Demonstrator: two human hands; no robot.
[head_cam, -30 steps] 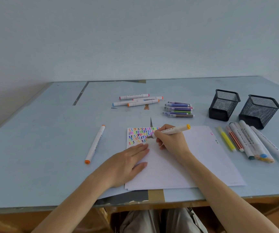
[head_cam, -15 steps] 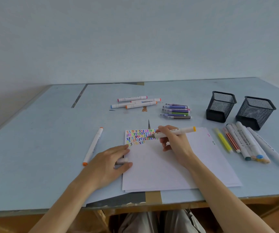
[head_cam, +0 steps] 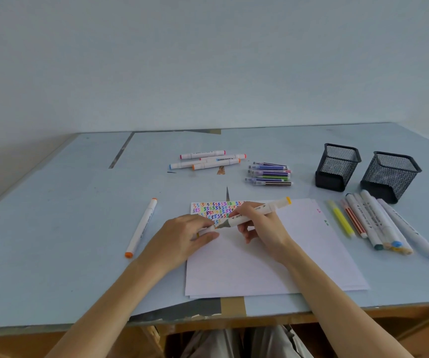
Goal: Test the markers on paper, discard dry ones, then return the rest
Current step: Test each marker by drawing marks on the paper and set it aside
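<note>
Right hand point(head_cam: 262, 226) with fingers clamped on a yellow-ended marker point(head_cam: 257, 211) over the paper point(head_cam: 273, 259) on the worktop point(head_cam: 66, 228); left hand point(head_cam: 182, 237) pinching its cap point(head_cam: 206, 230) at the marker's tip, left of the right hand.

marker cap point(head_cam: 204, 231): mostly hidden inside the left hand point(head_cam: 182, 239) grip
marker print: too small to read
forearms: cut off at bottom edge
desk point(head_cam: 53, 228): right corner cropped
</note>
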